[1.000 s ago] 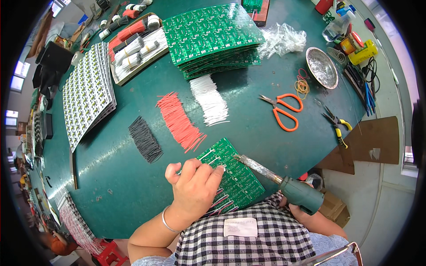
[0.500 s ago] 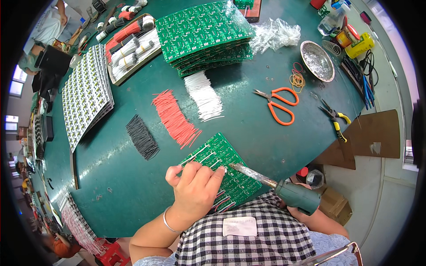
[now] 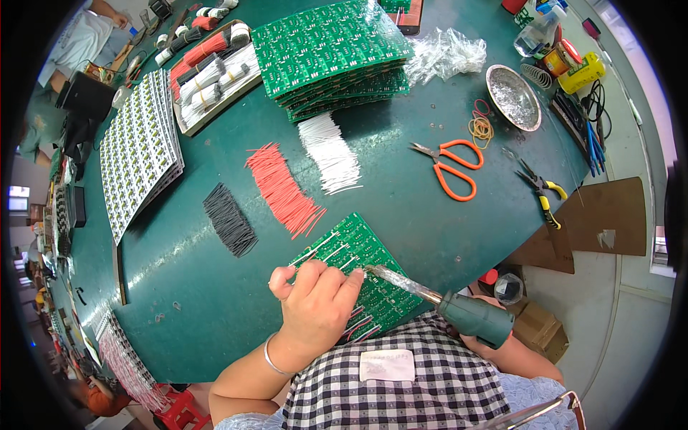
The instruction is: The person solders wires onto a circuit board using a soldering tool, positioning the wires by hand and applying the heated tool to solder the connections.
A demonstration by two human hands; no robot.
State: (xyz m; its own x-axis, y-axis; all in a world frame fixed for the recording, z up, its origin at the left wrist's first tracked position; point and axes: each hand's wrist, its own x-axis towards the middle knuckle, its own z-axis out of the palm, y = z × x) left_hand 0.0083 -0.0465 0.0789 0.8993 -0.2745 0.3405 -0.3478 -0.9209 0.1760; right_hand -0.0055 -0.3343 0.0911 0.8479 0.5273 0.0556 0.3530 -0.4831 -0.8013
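My right hand [image 3: 481, 342] is wrapped round the dark green handle of a soldering iron [image 3: 412, 287]. The iron's tip meets a green circuit board [image 3: 390, 304] lying on the table in front of me. Close by the tip, my left hand [image 3: 315, 304] rests over the board with curled fingers, index finger and thumb brought together. Whatever they pinch is hidden. Short white wires lie across the board's upper part, and red, white and dark wires stick out at its lower edge.
Beyond the board lie bundles of black wires [image 3: 229, 221], red wires [image 3: 283, 190] and white wires [image 3: 330, 154]. A tall stack of green circuit boards [image 3: 330, 50] stands behind them. To the right are orange-handled scissors [image 3: 459, 168], pliers [image 3: 541, 190] and a metal bowl [image 3: 512, 98].
The soldering iron has shifted slightly left, its tip now closer to my left fingertips. My left hand has hardly moved.
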